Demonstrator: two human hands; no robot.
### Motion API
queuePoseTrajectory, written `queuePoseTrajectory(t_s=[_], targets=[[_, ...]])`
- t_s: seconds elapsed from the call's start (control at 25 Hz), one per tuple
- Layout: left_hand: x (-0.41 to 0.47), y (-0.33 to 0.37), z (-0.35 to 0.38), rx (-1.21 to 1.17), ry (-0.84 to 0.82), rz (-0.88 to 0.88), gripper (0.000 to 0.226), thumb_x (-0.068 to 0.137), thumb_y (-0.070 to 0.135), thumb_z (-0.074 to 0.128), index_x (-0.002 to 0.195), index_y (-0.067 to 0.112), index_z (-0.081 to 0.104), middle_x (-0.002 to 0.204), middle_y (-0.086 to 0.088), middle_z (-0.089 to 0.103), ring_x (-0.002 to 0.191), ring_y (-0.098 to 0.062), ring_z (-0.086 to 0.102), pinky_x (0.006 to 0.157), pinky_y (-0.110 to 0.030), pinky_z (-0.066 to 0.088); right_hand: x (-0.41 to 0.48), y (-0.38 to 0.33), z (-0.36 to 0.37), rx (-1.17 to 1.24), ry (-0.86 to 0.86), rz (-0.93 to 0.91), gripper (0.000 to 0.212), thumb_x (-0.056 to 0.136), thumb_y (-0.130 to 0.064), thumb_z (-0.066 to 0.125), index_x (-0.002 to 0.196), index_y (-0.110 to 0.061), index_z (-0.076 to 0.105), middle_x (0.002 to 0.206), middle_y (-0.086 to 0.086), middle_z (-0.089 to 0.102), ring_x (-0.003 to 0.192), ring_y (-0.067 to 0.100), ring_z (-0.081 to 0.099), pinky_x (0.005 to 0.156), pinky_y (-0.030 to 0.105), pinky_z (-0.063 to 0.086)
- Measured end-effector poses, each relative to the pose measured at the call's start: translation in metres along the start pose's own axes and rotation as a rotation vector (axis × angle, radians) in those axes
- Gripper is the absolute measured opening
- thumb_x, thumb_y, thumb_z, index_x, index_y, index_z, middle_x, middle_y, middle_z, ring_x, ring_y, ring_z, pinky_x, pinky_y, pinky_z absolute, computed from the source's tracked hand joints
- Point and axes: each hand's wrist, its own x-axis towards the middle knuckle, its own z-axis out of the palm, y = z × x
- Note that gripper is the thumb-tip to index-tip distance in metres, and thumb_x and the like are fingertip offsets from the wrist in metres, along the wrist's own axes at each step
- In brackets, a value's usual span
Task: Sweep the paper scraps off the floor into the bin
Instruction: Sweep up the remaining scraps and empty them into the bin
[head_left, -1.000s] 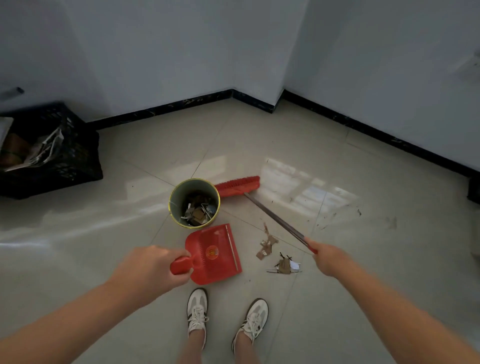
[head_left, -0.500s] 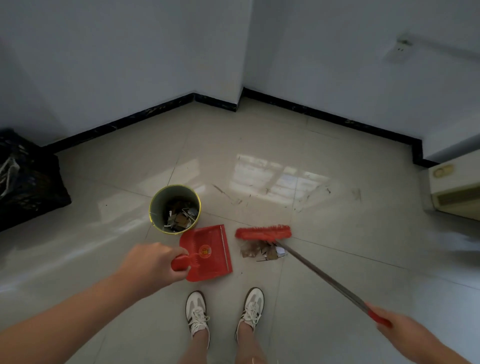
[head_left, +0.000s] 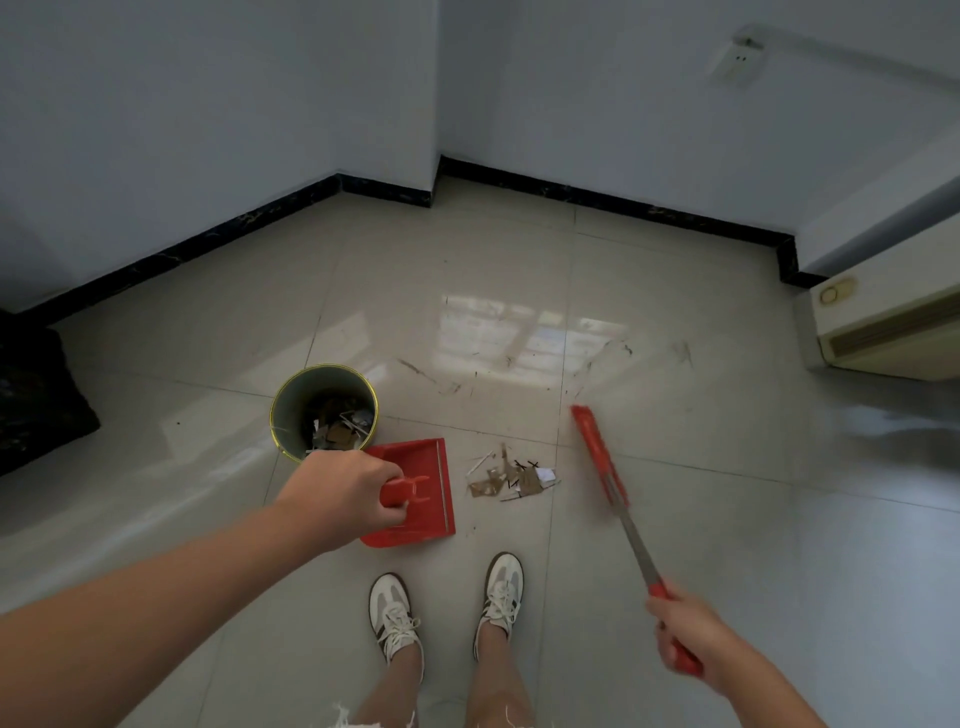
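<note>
Nearest, two white sneakers (head_left: 447, 608) planted on the tiled floor (head_left: 675, 519), between the two forearms. Right hand (head_left: 691, 642) wrapped fully around the red grip of the broom (head_left: 621, 514), shaft running up and away to the red brush head, which sits beyond and inboard of that hand, lifted or only lightly grazing the tile; cannot tell which. Left hand (head_left: 345, 493) closed over the handle of the red dustpan (head_left: 415, 493), pan resting on the floor with its open lip facing toward the right hand's side. Between lip and brush head, just beside the pan: paper scraps (head_left: 511, 478), a small loose heap of brown, white and black bits, apart from both tools. Just past the left hand's knuckles, touching or nearly touching the pan's far corner: bin (head_left: 323, 410), round, yellow-rimmed, already partly filled with scraps.

Step in hand, by judgement: gathering the last heap into the pan. Next move calls for setting the bristles down on the far side of the heap from the pan, drawing them toward the left hand in one short stroke, pan lip pressed flat so thin slivers do not slide under; then lifting and tipping over the bin.
</note>
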Motion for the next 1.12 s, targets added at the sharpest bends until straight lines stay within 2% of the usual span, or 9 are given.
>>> queuePoseTrajectory(t_s=[0.16,0.24,0.32,0.4,0.56,0.72,0.8,0.92,1.12], targets=[[-0.006,-0.014,0.007,-0.019,0.028,-0.006,0.031,0.07,0.055,0.051,0.078,0.03,0.068,0.061,0.005,0.065,0.059,-0.016,0.061,0.047,-0.025,0.036,-0.008,-0.024,0.064,-0.033,-0.146,0.04,0.035,0.081,0.012,0.034,0.098,-0.018,0.044,0.039,0.0,0.034,0.033,0.01,0.027,0.04,0.015,0.023],[-0.012,-0.018,0.01,-0.025,0.038,-0.01,0.032,0.069,0.054,0.049,0.077,0.029,0.068,0.059,0.006,0.065,0.057,-0.016,0.059,0.047,-0.025,0.038,-0.029,-0.029,0.09,-0.094,-0.151,0.07,0.052,0.077,0.006,0.033,0.116,-0.026,0.046,0.039,-0.001,0.04,0.03,0.012,0.033,0.04,0.018,0.026],[-0.02,-0.023,0.011,-0.04,0.027,-0.023,0.031,0.068,0.053,0.049,0.077,0.03,0.068,0.059,0.005,0.064,0.054,-0.016,0.054,0.045,-0.025,0.035,-0.057,-0.026,0.111,-0.239,-0.194,0.001,0.07,0.076,-0.006,0.039,0.14,-0.034,0.033,0.053,0.001,0.051,0.03,0.012,0.044,0.035,0.021,0.035],[-0.027,-0.035,0.01,-0.085,0.012,-0.053,0.025,0.069,0.05,0.055,0.081,0.034,0.07,0.06,0.006,0.065,0.053,-0.014,0.048,0.046,-0.024,0.033,-0.083,-0.03,0.132,-0.331,-0.279,-0.024,0.075,0.081,-0.009,0.04,0.149,-0.034,0.022,0.06,0.004,0.053,0.03,0.008,0.048,0.033,0.023,0.039],[-0.046,-0.06,0.01,-0.171,0.004,-0.144,0.011,0.07,0.044,0.07,0.079,0.036,0.069,0.056,0.013,0.053,0.056,-0.012,0.05,0.048,-0.024,0.035,-0.108,-0.039,0.129,-0.049,-0.394,0.078,0.078,0.08,0.001,0.041,0.148,-0.036,0.03,0.048,0.001,0.042,0.032,0.009,0.034,0.031,0.015,0.027],[-0.059,-0.055,0.006,-0.177,0.014,-0.15,0.012,0.069,0.048,0.062,0.069,0.036,0.063,0.052,0.011,0.043,0.056,-0.012,0.045,0.047,-0.023,0.029,-0.14,-0.033,0.066,0.224,-0.411,0.065,0.07,0.083,0.008,0.04,0.14,-0.03,0.045,0.05,0.004,0.034,0.035,0.008,0.026,0.032,0.011,0.021],[-0.06,-0.048,-0.001,-0.207,0.013,-0.185,0.017,0.069,0.049,0.058,0.063,0.033,0.057,0.052,0.009,0.048,0.055,-0.013,0.047,0.045,-0.023,0.03,-0.161,-0.032,0.043,0.223,-0.368,0.045,0.068,0.084,0.011,0.041,0.138,-0.03,0.048,0.049,0.006,0.037,0.035,0.009,0.027,0.033,0.012,0.02],[-0.058,-0.039,-0.011,-0.244,0.027,-0.241,0.013,0.075,0.047,0.063,0.077,0.034,0.067,0.061,0.009,0.06,0.061,-0.011,0.052,0.048,-0.02,0.033,-0.174,-0.034,0.021,0.172,-0.26,-0.011,0.069,0.084,0.013,0.043,0.137,-0.031,0.049,0.048,0.007,0.038,0.035,0.01,0.029,0.034,0.012,0.02],[-0.028,-0.017,-0.019,-0.283,0.092,-0.266,0.025,0.07,0.057,0.057,0.083,0.038,0.068,0.056,0.017,0.052,0.06,-0.009,0.049,0.049,-0.024,0.035,-0.135,-0.06,-0.021,0.132,-0.052,-0.076,0.069,0.084,0.009,0.044,0.141,-0.03,0.044,0.052,0.006,0.039,0.035,0.011,0.028,0.034,0.013,0.024]])
